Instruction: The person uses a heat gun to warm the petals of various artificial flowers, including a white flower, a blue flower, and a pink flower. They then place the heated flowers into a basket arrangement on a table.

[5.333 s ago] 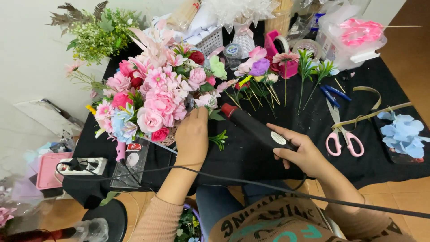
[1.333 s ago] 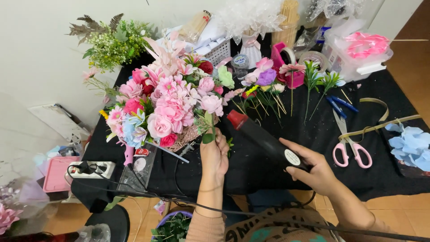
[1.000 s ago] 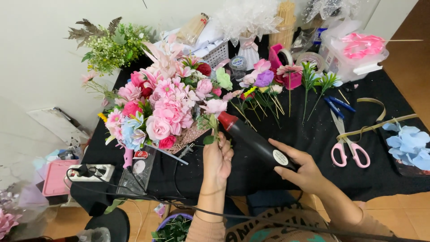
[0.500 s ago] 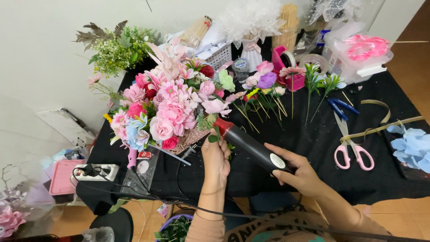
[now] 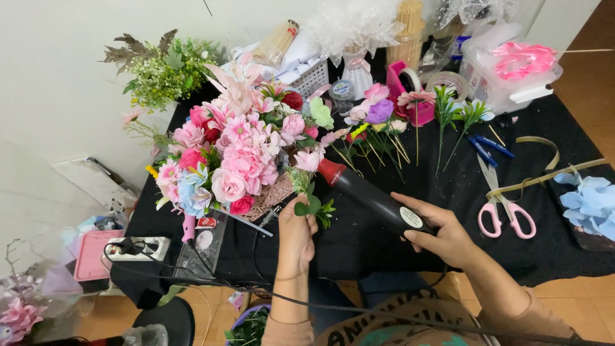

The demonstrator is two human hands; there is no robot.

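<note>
My left hand (image 5: 296, 232) pinches a small green leafy sprig (image 5: 312, 204) at the right edge of a large bouquet of pink, red and blue artificial flowers (image 5: 230, 154). My right hand (image 5: 442, 235) grips the rear of a black heat tool with a red nozzle (image 5: 373, 199). The nozzle points up-left at the sprig and the bouquet's lower right side, almost touching them. A dark cord (image 5: 384, 313) runs across the bottom of the view.
A black-covered table (image 5: 448, 186) holds loose flower stems (image 5: 384, 138), pink-handled scissors (image 5: 503, 208), blue pliers (image 5: 483, 148), ribbon, tape rolls, a blue paper flower (image 5: 592, 202) and a white power strip (image 5: 138, 247). Greenery (image 5: 166, 67) and wrapping supplies stand at the back.
My left hand has risen from the table edge to the bouquet's side with the sprig. The heat tool has swung up-left until its nozzle meets the sprig.
</note>
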